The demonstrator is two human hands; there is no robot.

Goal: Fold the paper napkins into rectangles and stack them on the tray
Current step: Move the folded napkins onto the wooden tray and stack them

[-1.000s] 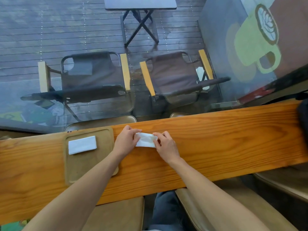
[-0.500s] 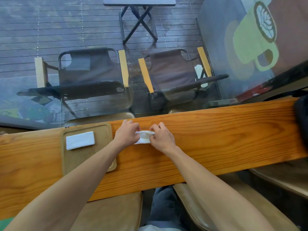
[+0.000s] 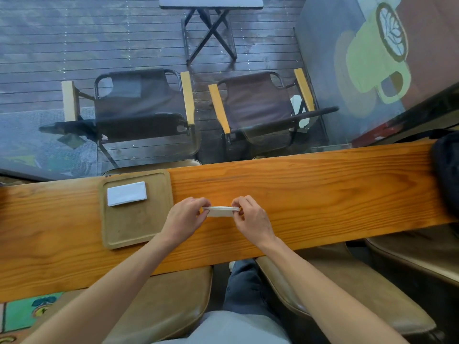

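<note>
A white paper napkin [image 3: 221, 211] is held edge-on just above the wooden counter [image 3: 323, 189], seen as a thin folded strip. My left hand [image 3: 185, 218] pinches its left end and my right hand [image 3: 250, 217] pinches its right end. To the left lies a tan wooden tray [image 3: 134, 227] with a stack of folded white napkins [image 3: 126, 193] in its far left corner. The tray's right edge is close to my left wrist.
A dark bag [image 3: 447, 170] sits at the counter's right end. Behind the counter is a glass pane, with two folding chairs [image 3: 139, 110] and a small table [image 3: 211, 3] outside on the deck. Brown padded stools [image 3: 169, 301] stand below the counter's near edge.
The napkin lay flat under both hands a second ago. Now it is lifted and folded over, showing only its thin edge, and my hands have drawn slightly apart toward its ends.
</note>
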